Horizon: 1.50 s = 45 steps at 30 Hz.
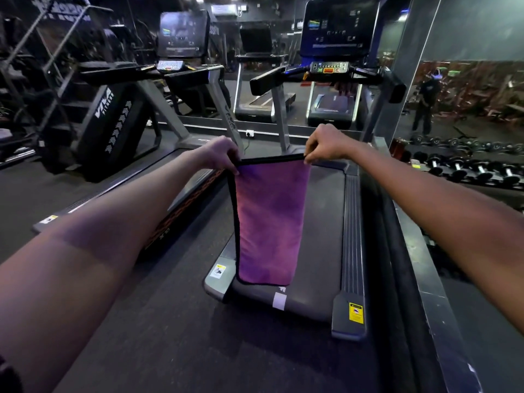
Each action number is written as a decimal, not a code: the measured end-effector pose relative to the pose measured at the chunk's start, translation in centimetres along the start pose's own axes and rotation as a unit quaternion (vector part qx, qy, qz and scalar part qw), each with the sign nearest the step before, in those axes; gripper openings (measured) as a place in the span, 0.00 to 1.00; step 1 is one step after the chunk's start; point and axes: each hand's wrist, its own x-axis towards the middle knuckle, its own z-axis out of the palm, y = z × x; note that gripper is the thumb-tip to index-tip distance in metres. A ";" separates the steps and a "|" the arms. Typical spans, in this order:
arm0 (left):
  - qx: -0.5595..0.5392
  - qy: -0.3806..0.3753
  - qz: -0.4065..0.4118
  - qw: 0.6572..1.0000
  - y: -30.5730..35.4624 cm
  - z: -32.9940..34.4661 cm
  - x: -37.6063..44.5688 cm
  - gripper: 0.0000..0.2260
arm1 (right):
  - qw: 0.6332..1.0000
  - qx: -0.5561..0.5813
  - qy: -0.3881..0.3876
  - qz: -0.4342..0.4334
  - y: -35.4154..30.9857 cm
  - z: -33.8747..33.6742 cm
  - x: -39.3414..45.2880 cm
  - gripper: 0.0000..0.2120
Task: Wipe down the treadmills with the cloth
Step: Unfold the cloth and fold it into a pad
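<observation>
Straight ahead of you: a treadmill (320,222) runs away from your feet, its belt's long axis pointing toward the console (330,68) at the far end.
Further left: a second treadmill (181,80) stands parallel to the first, across a strip of dark floor.
Right side: a mirror wall (467,80) with a row of dumbbells (467,168) along its foot.
Cloth: the purple cloth (269,219) hangs lengthwise from your hands, its long axis falling along the belt, with its lower edge near the belt's near end; whether it touches the belt I cannot tell.
Left hand: your left hand (219,154) pinches the cloth's top left corner.
Right hand: your right hand (326,143) pinches the top right corner; the two hands sit apart, with the black hem stretched taut between them.
Key relation: both hands seem about equally far out, the right slightly farther, and the cloth hangs below and between them, so lowering them together would likely lay it flat along the belt.
</observation>
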 end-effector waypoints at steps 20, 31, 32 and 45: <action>-0.179 0.023 0.070 0.981 4.5 2.2 3.5 0.14 | 0.888 0.427 0.147 0.090 -3.0 4.5 2.3 0.23; -0.168 0.099 0.143 0.970 4.0 3.1 4.8 0.09 | 0.885 0.456 0.068 0.056 -0.3 8.8 0.5 0.06; -0.183 0.109 0.142 0.967 3.9 2.9 4.7 0.09 | 0.893 0.444 0.047 0.059 0.1 9.9 0.2 0.08; -0.216 0.327 0.033 0.919 0.0 -0.4 2.8 0.09 | 0.917 0.343 -0.056 0.198 3.0 20.1 -2.4 0.06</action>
